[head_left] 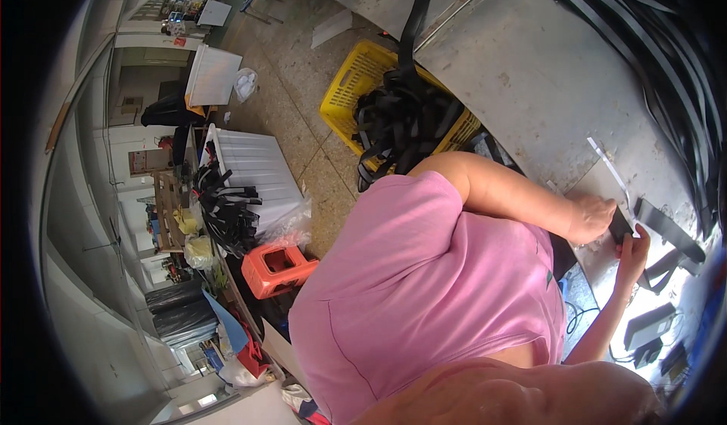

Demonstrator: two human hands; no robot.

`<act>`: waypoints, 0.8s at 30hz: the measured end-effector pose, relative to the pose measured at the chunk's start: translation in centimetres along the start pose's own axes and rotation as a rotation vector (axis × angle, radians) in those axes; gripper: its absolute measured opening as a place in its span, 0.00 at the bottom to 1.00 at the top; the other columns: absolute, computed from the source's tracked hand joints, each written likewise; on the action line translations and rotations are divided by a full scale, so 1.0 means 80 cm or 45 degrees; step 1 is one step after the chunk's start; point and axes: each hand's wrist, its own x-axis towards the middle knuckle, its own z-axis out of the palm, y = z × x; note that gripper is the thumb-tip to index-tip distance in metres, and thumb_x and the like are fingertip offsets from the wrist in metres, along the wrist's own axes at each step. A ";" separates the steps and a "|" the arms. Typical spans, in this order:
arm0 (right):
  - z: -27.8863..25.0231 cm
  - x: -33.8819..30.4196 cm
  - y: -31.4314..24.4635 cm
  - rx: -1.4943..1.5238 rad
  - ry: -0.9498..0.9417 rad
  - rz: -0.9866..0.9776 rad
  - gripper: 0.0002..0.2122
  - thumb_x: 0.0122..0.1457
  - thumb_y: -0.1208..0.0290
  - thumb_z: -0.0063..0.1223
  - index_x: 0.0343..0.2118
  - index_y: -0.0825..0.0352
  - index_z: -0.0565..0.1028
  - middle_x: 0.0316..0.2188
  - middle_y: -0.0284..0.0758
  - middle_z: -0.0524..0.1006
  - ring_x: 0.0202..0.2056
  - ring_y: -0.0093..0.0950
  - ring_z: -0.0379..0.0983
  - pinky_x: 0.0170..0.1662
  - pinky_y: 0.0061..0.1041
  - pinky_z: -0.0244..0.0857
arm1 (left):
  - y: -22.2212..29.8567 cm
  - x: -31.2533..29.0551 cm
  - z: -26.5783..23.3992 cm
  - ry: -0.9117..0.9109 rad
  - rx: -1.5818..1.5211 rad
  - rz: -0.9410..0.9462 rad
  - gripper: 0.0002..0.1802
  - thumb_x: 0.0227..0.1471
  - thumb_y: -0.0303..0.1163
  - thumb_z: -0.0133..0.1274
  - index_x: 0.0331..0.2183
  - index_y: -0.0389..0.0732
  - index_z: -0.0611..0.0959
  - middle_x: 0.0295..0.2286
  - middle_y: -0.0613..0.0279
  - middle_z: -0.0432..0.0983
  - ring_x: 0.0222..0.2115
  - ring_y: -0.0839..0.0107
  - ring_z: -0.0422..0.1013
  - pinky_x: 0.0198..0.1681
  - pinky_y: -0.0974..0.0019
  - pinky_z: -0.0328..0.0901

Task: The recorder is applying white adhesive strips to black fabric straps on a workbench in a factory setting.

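My left hand (593, 217) is closed at the edge of the metal work table, its knuckles up, right beside a short black strap (621, 227); what its fingers hold is hidden. My right hand (633, 254) pinches this strap between thumb and fingers, close to my left hand. A thin white strip (610, 163) lies on the table and runs down to the strap. Beyond my right hand, a loose length of dark webbing (669, 230) loops over the brightly lit tabletop.
A bundle of long black straps (644, 54) curves along the table's far side. Beside the table, a yellow crate (344, 84) on the floor holds tangled black webbing (405, 115). An orange stool (276, 267) and a white ribbed bin (254, 169) stand further left. Dark box-shaped devices (650, 326) sit near my right forearm.
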 end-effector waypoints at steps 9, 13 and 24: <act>0.005 0.004 -0.001 0.008 0.026 0.070 0.12 0.57 0.75 0.47 0.45 0.67 0.69 0.17 0.26 0.67 0.17 0.13 0.62 0.18 0.13 0.58 | -0.011 -0.015 -0.009 0.352 0.550 0.271 0.18 0.43 0.44 0.49 0.23 0.39 0.84 0.38 0.54 0.68 0.44 0.60 0.59 0.44 0.54 0.55; 0.004 0.005 0.001 0.004 0.007 0.086 0.12 0.57 0.74 0.47 0.44 0.67 0.70 0.17 0.26 0.67 0.17 0.13 0.62 0.18 0.13 0.57 | -0.006 -0.021 -0.017 0.252 0.611 0.245 0.27 0.45 0.52 0.48 0.31 0.35 0.81 0.40 0.53 0.68 0.46 0.60 0.58 0.50 0.52 0.51; 0.004 0.007 -0.010 0.020 -0.008 0.104 0.11 0.57 0.74 0.47 0.43 0.65 0.70 0.16 0.26 0.66 0.17 0.13 0.61 0.18 0.13 0.57 | -0.008 -0.024 -0.011 0.389 0.701 0.154 0.35 0.42 0.56 0.50 0.40 0.33 0.73 0.38 0.56 0.66 0.43 0.64 0.60 0.52 0.51 0.48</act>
